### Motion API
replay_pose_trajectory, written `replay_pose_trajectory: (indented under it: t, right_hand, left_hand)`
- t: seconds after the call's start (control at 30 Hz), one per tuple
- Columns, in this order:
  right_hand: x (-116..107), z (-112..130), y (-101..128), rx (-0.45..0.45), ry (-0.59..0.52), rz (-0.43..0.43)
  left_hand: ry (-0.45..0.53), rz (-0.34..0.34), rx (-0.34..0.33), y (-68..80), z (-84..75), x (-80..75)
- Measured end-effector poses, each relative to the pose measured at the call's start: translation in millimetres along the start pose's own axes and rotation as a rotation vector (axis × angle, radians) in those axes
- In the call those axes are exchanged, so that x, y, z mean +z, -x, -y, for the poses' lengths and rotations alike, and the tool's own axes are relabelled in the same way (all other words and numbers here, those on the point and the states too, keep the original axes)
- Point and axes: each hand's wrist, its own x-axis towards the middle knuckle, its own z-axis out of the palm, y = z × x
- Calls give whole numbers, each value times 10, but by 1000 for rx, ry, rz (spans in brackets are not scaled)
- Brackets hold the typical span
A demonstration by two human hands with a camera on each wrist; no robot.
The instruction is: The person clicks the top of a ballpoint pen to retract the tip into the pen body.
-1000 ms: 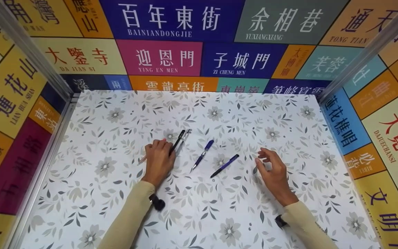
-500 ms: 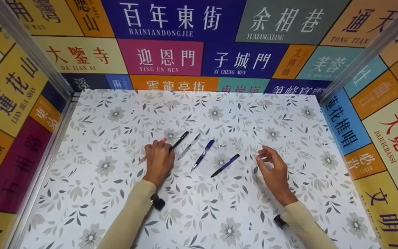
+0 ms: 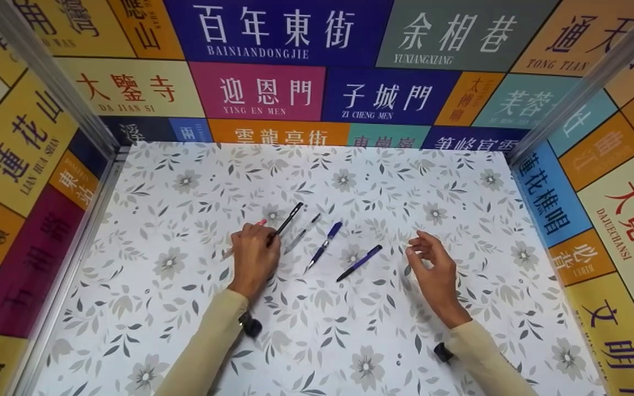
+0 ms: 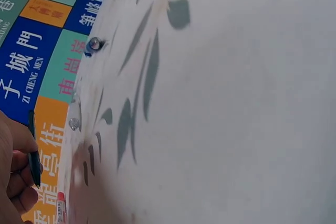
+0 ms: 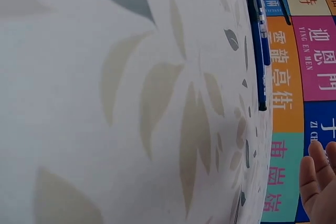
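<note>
Overhead, a booth is seen whose three walls (image 3: 273,91) are covered with coloured panels of Chinese place names, and whose floor is a surface (image 3: 350,341) papered in a grey leaf and flower print. No box, tray or other container is shown; everything lies loose on the surface.

Two cream sleeves (image 3: 207,341) are stretched in from the near edge. The left hand (image 3: 253,257) is laid on the surface with its grip closed round the lower end of a black pen (image 3: 286,220), whose upper end is angled up and to the right. A pink-tipped pen (image 3: 261,223) is partly hidden under the same hand, and whether it is gripped cannot be told. The right hand (image 3: 432,268) is held just above the surface, its grip loose, fingers lightly curled, nothing in it.

Between the hands three more pens are laid roughly parallel and apart: a clear pen (image 3: 301,234) just beside the black one, a blue pen (image 3: 322,246), and a dark blue pen (image 3: 359,263) nearest the right hand.
</note>
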Motion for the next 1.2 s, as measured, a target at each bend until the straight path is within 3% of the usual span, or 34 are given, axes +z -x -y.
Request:
replay_pose_trajectory:
  t: [0.27, 0.67, 0.9, 1.07, 1.2]
  right_hand:
    - [60, -5, 46, 87, -43, 11]
    - [126, 240, 53, 44, -88, 63]
    - [166, 331, 46, 75, -103, 66]
    - [204, 259, 51, 93, -113, 60]
    - [227, 157, 58, 54, -125, 67]
  left_hand:
    - [58, 4, -24, 19, -126, -42]
    - [197, -25, 37, 56, -333, -45]
    - [242, 11, 44, 99, -473, -44]
    - [279, 50, 40, 126, -583, -51]
    - [301, 59, 50, 147, -672, -56]
